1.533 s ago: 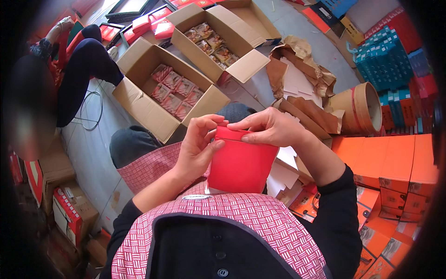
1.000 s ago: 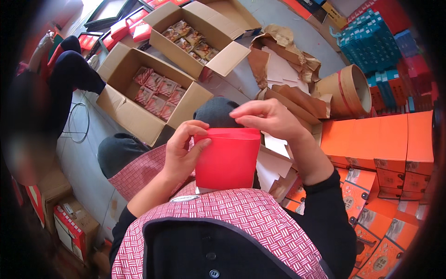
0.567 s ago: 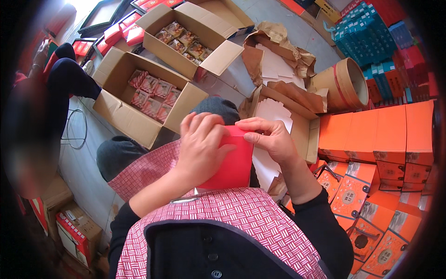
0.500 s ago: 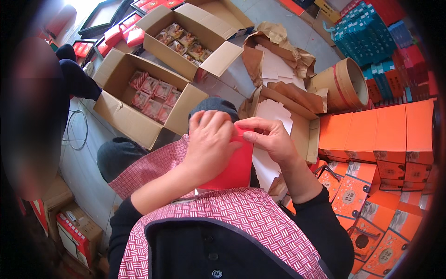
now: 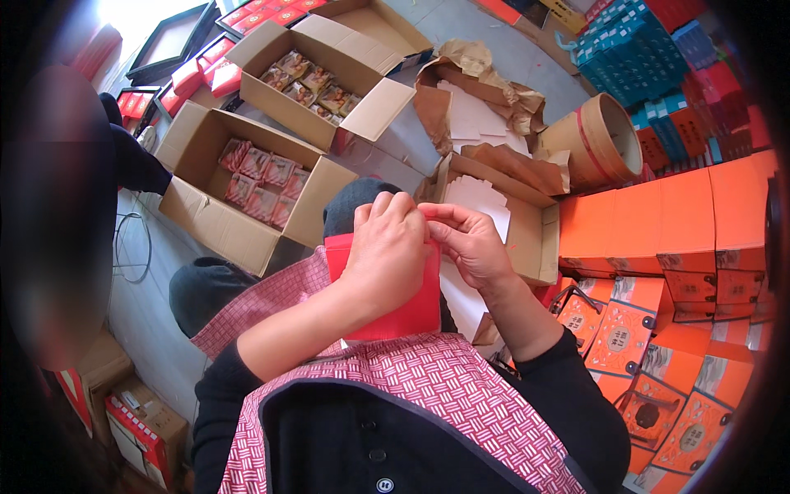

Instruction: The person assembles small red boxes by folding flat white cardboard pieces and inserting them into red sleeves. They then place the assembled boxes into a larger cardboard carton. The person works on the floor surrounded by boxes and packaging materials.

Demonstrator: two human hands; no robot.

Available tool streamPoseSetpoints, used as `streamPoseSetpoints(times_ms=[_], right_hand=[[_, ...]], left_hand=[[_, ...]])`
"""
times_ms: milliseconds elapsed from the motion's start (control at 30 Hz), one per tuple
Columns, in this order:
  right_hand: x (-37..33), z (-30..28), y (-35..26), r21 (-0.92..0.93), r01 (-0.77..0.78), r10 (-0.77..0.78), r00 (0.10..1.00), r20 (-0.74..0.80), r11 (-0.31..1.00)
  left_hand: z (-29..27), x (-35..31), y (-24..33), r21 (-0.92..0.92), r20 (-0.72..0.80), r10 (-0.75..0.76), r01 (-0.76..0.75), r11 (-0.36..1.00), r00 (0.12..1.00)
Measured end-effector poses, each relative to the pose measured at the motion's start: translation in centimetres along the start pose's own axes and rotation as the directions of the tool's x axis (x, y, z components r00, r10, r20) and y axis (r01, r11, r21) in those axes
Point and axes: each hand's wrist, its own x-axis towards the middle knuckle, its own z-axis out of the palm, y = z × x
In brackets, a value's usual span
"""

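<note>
A plain red cardboard box [image 5: 415, 309] rests on my lap against the red-and-white patterned apron [image 5: 411, 370]. Across its upper part lies my left hand [image 5: 385, 251], its fingers curled over the far edge and hiding part of it. My right hand [image 5: 476, 247] pinches the box's upper right corner between thumb and forefinger. The fingertips of both hands nearly meet there, so what the corner looks like is mostly hidden. Whether the box is fully folded I cannot tell.
Ahead stand open cartons of wrapped pink packets [image 5: 262, 183] and brown packets [image 5: 313, 82]. White die-cut card sheets [image 5: 477, 202] lie in a carton beside torn brown paper [image 5: 477, 70] and a round tub [image 5: 592, 144]. Orange boxes [image 5: 634, 226] are stacked right. Another person's leg [image 5: 136, 156] is left.
My left hand has shifted toward the right corner, uncovering the box's upper left part. The right hand still pinches the corner, slightly further left. The whole view has moved a little.
</note>
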Motion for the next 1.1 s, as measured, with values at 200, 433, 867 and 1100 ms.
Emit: streamPoseSetpoints(times_ms=[200,433,867,1100], right_hand=[[-0.4,-0.8,1.3,-0.042,0.095,-0.092,0.993,0.068,0.995],[-1.6,-0.5,1.9,-0.216,0.304,-0.275,0.949,0.155,0.928],[-2.0,0.8,4.7,-0.332,0.564,-0.531,0.825,0.192,0.757],[-1.6,2.8,3.3,-0.503,0.568,-0.493,0.821,0.287,0.652]], left_hand=[[0.6,-0.2,-0.1,-0.073,-0.038,-0.015,0.012,0.997,0.999],[-0.8,-0.6,-0.9,-0.057,-0.026,0.044,-0.046,0.997,0.999],[0.0,-7.4,-4.8,-0.776,-0.103,-0.348,0.144,0.615,0.932],[-1.1,-7.4,-5.1,-0.784,-0.150,-0.345,0.102,0.613,0.927]])
